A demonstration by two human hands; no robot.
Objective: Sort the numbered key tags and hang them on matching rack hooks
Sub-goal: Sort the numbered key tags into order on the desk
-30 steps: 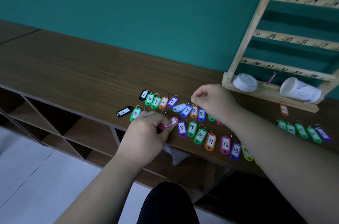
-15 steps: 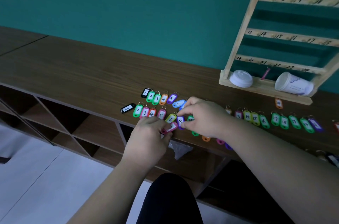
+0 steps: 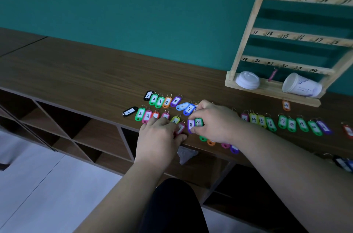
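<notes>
Head camera looks down on two rows of key tags (image 3: pixel 166 102) near the front edge of a dark woodgrain counter (image 3: pixel 76 72). The left hand (image 3: pixel 158 137) pinches the pink 7 tag (image 3: pixel 180 128) between curled fingers and thumb. The right hand (image 3: pixel 215 122) curls round the green 9 tag (image 3: pixel 198 122), with the purple 8 tag (image 3: pixel 191 125) touching it. The tags look light, stiff and glossy: oval plastic, paper labels, thin wire rings. They are best held by the body's edges, ring free. A pale slatted wooden rack (image 3: pixel 246 28) stands far right.
</notes>
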